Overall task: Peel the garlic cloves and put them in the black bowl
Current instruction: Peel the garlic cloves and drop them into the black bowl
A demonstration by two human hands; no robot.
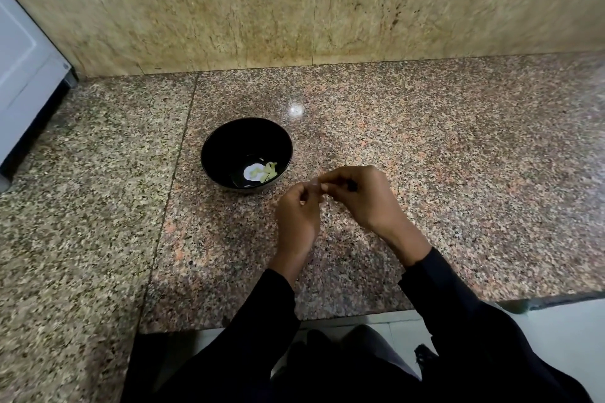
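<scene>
Garlic clove [317, 186]: you pinch it between both sets of fingertips, above the tabletop [425, 157]; it is small and blurred.
Left hand [298, 216]: your grip is curled round the clove.
Right hand [363, 196]: your grip pinches the same clove from the other side.
Black bowl [209, 154]: just left of the grip and beyond it, pale peeled cloves [270, 171] lying inside.

Speckled granite counter [425, 157] meets a tan stone wall [229, 3], white tiled floor [563, 337] below
</scene>
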